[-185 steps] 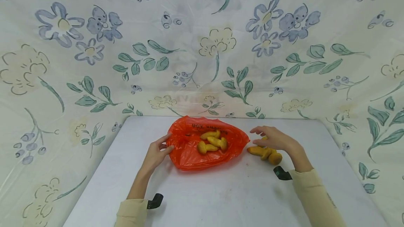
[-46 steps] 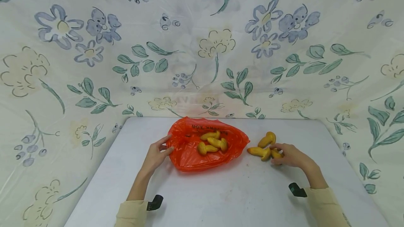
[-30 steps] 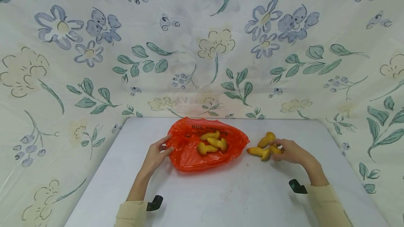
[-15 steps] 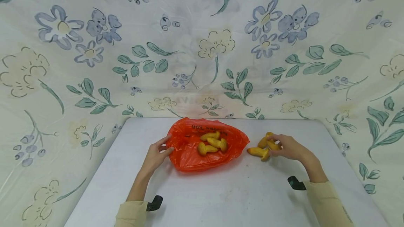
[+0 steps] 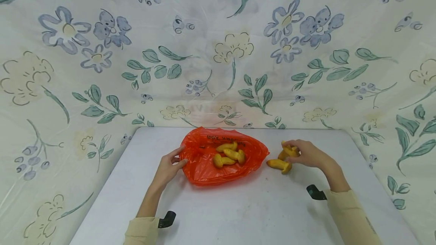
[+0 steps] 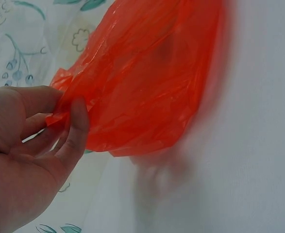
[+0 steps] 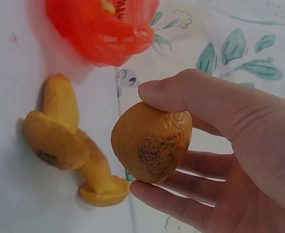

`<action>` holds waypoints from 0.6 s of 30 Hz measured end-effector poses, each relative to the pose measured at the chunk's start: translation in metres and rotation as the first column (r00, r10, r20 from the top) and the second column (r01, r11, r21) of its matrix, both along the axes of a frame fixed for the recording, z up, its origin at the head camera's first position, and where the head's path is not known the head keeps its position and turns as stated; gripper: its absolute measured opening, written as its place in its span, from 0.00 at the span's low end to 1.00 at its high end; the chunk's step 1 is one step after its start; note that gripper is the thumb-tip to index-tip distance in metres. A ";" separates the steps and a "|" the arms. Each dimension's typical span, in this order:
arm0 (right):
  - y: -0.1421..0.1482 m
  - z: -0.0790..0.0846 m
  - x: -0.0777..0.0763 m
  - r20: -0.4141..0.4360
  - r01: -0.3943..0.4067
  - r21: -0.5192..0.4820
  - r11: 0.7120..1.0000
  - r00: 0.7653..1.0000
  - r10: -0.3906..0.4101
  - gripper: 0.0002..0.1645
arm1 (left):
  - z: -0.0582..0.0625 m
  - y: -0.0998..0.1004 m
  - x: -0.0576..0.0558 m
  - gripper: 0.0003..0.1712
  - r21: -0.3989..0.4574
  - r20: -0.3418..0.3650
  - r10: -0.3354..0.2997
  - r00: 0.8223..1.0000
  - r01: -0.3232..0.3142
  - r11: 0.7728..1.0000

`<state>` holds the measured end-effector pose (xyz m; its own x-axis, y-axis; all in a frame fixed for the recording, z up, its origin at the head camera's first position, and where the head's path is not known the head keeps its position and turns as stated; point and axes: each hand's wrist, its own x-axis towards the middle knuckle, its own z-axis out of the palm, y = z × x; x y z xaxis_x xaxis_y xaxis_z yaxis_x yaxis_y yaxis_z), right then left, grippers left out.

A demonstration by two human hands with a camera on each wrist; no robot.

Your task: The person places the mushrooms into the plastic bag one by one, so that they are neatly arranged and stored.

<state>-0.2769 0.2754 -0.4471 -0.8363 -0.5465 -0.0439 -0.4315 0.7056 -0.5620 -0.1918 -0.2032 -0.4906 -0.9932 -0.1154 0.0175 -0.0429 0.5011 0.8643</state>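
Note:
My left hand (image 5: 170,168) pinches the left rim of a red plastic bag (image 5: 204,173) between thumb and fingers; the left wrist view shows the thin film of the bag (image 6: 142,92) bunched there. Inside the bag's open mouth lie three yellow mushrooms (image 5: 234,154). To the right of the bag, my right hand (image 5: 310,155) holds a yellow mushroom (image 7: 151,143) raised off the table, its brown-scuffed cap facing the right wrist camera. Below it two more mushrooms rest on the table, one lying left (image 7: 57,141) and one partly behind it (image 7: 101,177).
Everything lies on a white table (image 5: 238,214) whose far edge meets a flower-printed cloth (image 5: 218,67). Dark wrist cameras (image 5: 167,219) stick out from both sleeves. The bag carries dark lettering on its back wall.
My right hand has taken hold of the rightmost mushroom, lifted it and carried it up and left over the other two. The left hand and the bag have stayed in place.

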 end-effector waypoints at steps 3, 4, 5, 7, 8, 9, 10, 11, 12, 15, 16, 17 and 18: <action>-0.003 0.004 -0.001 0.007 0.002 0.002 1.000 1.000 -0.002 0.31 | 0.000 0.000 0.000 0.33 0.000 0.006 0.004 1.000 -0.004 1.000; -0.004 0.005 -0.002 0.007 -0.001 0.003 1.000 1.000 0.001 0.30 | 0.000 0.000 0.000 0.33 0.002 0.009 0.008 1.000 -0.008 1.000; -0.005 0.006 -0.003 0.005 -0.006 0.004 1.000 1.000 0.006 0.30 | 0.000 0.000 0.000 0.33 0.002 0.012 0.008 1.000 -0.008 1.000; -0.007 0.008 -0.004 0.003 -0.008 0.005 1.000 1.000 0.008 0.31 | -0.001 0.000 0.000 0.33 0.002 0.017 0.008 1.000 -0.008 1.000; -0.009 0.010 -0.004 0.004 -0.009 0.004 1.000 1.000 0.009 0.31 | -0.001 0.000 -0.001 0.33 0.002 0.019 0.009 1.000 -0.009 1.000; -0.010 0.011 -0.005 0.009 -0.008 0.000 1.000 1.000 0.008 0.31 | -0.001 0.000 -0.001 0.33 0.001 0.021 0.010 1.000 -0.010 1.000; -0.011 0.013 -0.005 0.015 -0.006 -0.005 1.000 1.000 0.006 0.31 | -0.001 0.001 -0.001 0.33 0.003 0.022 0.011 1.000 -0.011 1.000; -0.013 0.014 -0.005 0.018 -0.006 -0.008 1.000 1.000 0.006 0.32 | 0.000 0.001 -0.001 0.33 0.003 0.023 0.011 1.000 -0.011 1.000; -0.014 0.015 -0.005 0.026 -0.003 -0.012 1.000 1.000 0.004 0.32 | 0.000 0.001 -0.001 0.33 0.003 0.025 0.012 1.000 -0.012 1.000; -0.019 0.020 -0.004 0.039 0.003 -0.018 1.000 0.999 -0.003 0.33 | 0.000 0.001 -0.002 0.33 0.004 0.030 0.012 0.999 -0.012 1.000; -0.021 0.021 -0.004 0.039 0.001 -0.017 1.000 0.999 -0.001 0.33 | 0.000 0.001 -0.002 0.33 0.006 0.030 0.010 0.999 -0.010 1.000; -0.023 0.022 -0.004 0.041 0.002 -0.015 1.000 0.999 -0.002 0.32 | 0.000 0.001 -0.001 0.33 0.005 0.030 0.009 1.000 -0.009 1.000; -0.025 0.024 -0.004 0.048 0.003 -0.016 1.000 0.999 -0.002 0.32 | 0.000 0.001 -0.001 0.33 0.007 0.032 0.009 0.999 -0.009 1.000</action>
<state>-0.2813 0.2504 -0.4230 -0.8348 -0.5454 -0.0750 -0.4023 0.6973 -0.5932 -0.1931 -0.2026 -0.4901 -0.9921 -0.1243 -0.0148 -0.0749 0.4947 0.8658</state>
